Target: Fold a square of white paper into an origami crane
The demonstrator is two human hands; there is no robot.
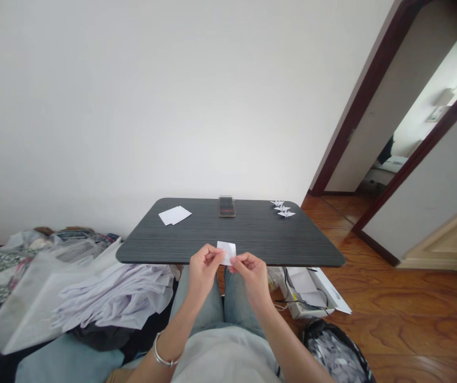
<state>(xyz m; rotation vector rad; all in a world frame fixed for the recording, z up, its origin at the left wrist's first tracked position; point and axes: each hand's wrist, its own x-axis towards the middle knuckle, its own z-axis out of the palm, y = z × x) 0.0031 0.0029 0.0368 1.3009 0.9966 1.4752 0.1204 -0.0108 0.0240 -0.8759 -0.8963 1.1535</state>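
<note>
A small white piece of paper [227, 250] is held up at the near edge of the dark table [196, 234]. My left hand [205, 261] pinches its lower left side between thumb and fingers. On the lower right, my right hand [250, 267] pinches the same paper. Faint creases show on its surface. Several folded paper cranes [286, 214] stand in a row at the table's far right. White paper sheets [175, 215] lie overlapping at the far left.
A phone [227, 206] lies at the table's back middle, by the white wall. Piled clothes [120, 295] are on the left. On the floor to the right are a white box [310, 306] with cables and a black bag [336, 354] of paper scraps.
</note>
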